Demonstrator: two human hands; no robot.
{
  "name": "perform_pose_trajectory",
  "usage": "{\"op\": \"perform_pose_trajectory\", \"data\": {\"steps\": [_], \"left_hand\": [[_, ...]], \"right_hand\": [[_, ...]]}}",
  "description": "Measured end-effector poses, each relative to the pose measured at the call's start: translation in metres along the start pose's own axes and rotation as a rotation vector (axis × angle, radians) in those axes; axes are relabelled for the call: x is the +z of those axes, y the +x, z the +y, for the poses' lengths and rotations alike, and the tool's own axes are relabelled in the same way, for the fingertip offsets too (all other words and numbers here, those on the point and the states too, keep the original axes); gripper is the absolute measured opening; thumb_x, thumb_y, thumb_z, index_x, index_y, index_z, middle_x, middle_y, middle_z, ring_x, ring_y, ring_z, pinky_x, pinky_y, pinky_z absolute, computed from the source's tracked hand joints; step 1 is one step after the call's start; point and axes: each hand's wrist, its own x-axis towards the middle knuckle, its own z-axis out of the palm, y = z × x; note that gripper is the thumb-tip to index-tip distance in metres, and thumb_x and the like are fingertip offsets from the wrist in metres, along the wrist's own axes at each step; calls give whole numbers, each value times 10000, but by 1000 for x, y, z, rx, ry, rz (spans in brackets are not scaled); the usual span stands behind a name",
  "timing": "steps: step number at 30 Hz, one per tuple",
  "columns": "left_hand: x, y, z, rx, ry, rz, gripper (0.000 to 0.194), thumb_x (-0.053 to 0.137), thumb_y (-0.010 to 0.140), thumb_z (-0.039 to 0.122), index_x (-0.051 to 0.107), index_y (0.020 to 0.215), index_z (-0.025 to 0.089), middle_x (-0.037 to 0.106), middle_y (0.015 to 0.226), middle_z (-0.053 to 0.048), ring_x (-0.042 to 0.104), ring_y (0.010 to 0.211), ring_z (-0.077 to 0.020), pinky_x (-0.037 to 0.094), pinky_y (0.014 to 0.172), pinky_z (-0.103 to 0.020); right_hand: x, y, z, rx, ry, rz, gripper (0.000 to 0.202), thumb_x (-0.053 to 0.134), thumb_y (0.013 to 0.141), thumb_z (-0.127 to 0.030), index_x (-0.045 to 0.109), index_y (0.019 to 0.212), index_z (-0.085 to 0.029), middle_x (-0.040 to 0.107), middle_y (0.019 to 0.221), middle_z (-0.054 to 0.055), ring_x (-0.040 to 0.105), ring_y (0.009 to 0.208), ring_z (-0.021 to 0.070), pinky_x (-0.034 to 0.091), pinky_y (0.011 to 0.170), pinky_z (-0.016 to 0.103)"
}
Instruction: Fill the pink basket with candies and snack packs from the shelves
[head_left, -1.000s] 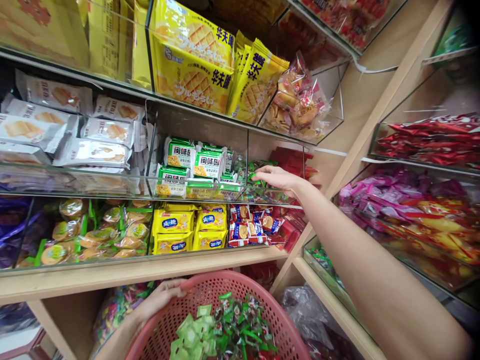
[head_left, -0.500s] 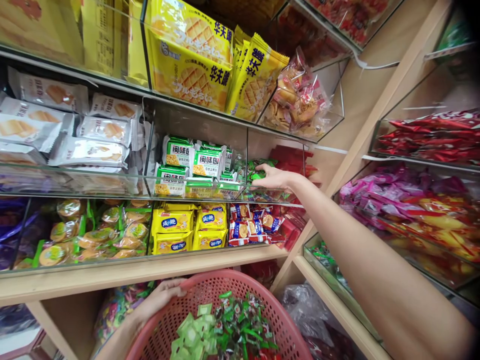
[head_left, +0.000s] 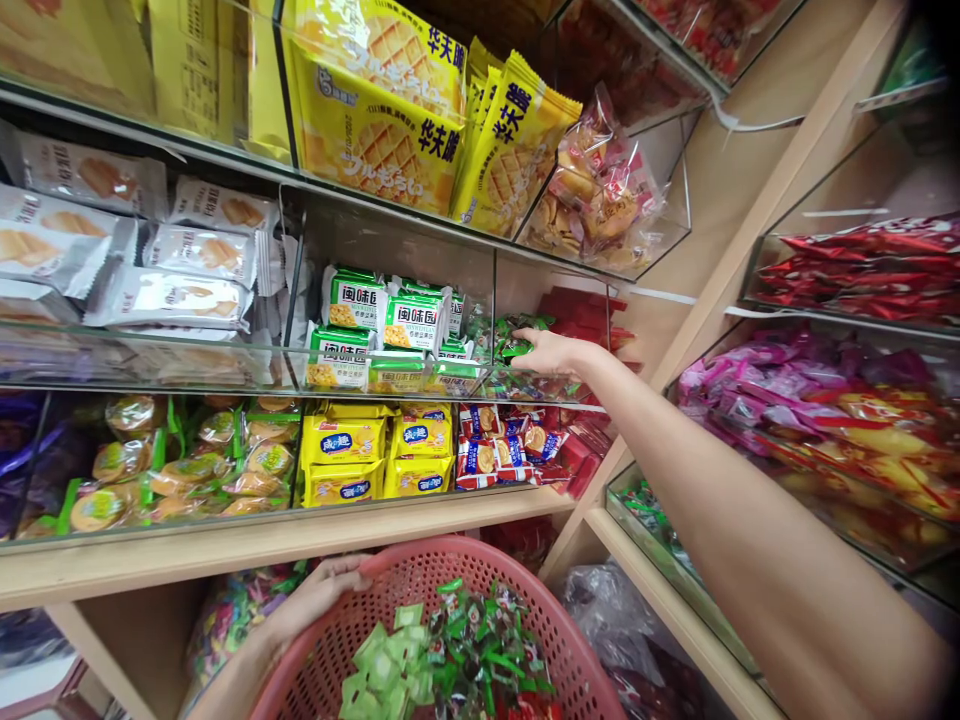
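Note:
A pink plastic basket (head_left: 570,610) with round holes stands out at the bottom centre. My left hand (head_left: 322,590) grips its left rim. Inside it lie light green packets (head_left: 386,660) and green-and-dark wrapped candies (head_left: 487,640), with some red pieces at the bottom. My right hand (head_left: 547,352) reaches into a clear shelf compartment, its bent fingers on green-wrapped candies (head_left: 517,330); what lies between the fingertips is too small to make out. Green-and-white packs (head_left: 412,322) sit just left of that compartment.
Yellow waffle packs (head_left: 390,130) fill the shelf above. Yellow packs (head_left: 343,445) and small red-and-blue packs (head_left: 499,455) sit below. A wooden upright (head_left: 720,260) divides off bins of red and pink packets (head_left: 742,375) at the right. Clear bin walls edge the shelves.
The view has shifted slightly, with the shelf goods at left a little further left. Both hands and the basket hold nearly the same places.

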Motion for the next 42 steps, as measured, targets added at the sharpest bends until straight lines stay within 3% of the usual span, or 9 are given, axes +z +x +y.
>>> {"op": "perform_pose_trajectory", "data": {"steps": [7, 12, 15, 20, 23, 26, 30, 36, 42], "left_hand": [[1, -1, -1, 6, 47, 85, 344, 656, 579, 281, 695, 900, 163, 716, 766, -26, 606, 757, -207, 432, 730, -287], [0, 2, -2, 11, 48, 52, 353, 655, 578, 293, 694, 902, 158, 718, 817, -41, 612, 813, -228, 436, 782, -312], [-3, 6, -4, 10, 57, 5, 393, 652, 579, 307, 685, 944, 166, 716, 867, -45, 606, 891, -244, 422, 845, -324], [-6, 9, -9, 26, 49, -14, 424, 642, 596, 313, 670, 996, 172, 719, 860, -43, 608, 910, -249, 423, 854, -330], [-7, 8, -9, 26, 17, -34, 438, 643, 603, 317, 662, 1016, 175, 719, 866, -46, 611, 907, -249, 427, 853, -334], [-6, 7, -8, 26, -4, -42, 446, 651, 597, 306, 659, 1022, 171, 717, 875, -51, 612, 907, -251, 429, 855, -339], [-4, 6, -5, 19, -20, -33, 440, 654, 590, 291, 662, 1012, 170, 719, 869, -48, 613, 907, -247, 427, 860, -336], [4, 0, 2, 20, -1, 16, 406, 650, 585, 285, 676, 971, 162, 720, 870, -46, 607, 919, -247, 426, 857, -331], [3, 1, 0, 16, -21, -12, 406, 660, 582, 288, 678, 969, 169, 723, 844, -42, 613, 904, -243, 424, 857, -332]], "right_hand": [[7, 6, 15, -65, 35, 182, 554, 576, 697, -288, 482, 1237, -214, 582, 776, 47, 461, 424, 77, 448, 397, 253], [7, 9, 14, -96, -37, 188, 560, 530, 704, -220, 456, 1259, -196, 610, 923, 85, 511, 453, 89, 471, 419, 256], [2, 12, 2, -94, -248, 126, 647, 547, 693, -223, 377, 1317, -191, 594, 1060, 116, 594, 566, 147, 511, 510, 296], [1, 25, -9, -101, -425, 158, 561, 626, 644, -217, 536, 1195, -161, 583, 1114, 144, 570, 972, 286, 480, 790, 377], [4, 27, -4, -92, -424, 228, 530, 632, 656, -268, 549, 1177, -222, 556, 1158, 133, 553, 1011, 309, 469, 802, 413], [5, 25, 3, -94, -408, 290, 483, 591, 709, -291, 536, 1186, -248, 553, 1156, 118, 591, 951, 267, 479, 788, 372], [2, 20, 13, -104, -305, 344, 432, 544, 752, -299, 536, 1183, -257, 583, 1078, 90, 637, 705, 174, 511, 682, 305], [-2, 19, 29, -177, -60, 498, 417, 606, 700, -274, 596, 1111, -208, 619, 1007, 75, 606, 820, 174, 513, 718, 289], [-2, 21, 37, -264, 337, 480, 474, 597, 703, -278, 537, 1160, -170, 597, 1038, 71, 595, 692, 130, 531, 503, 229]]}}
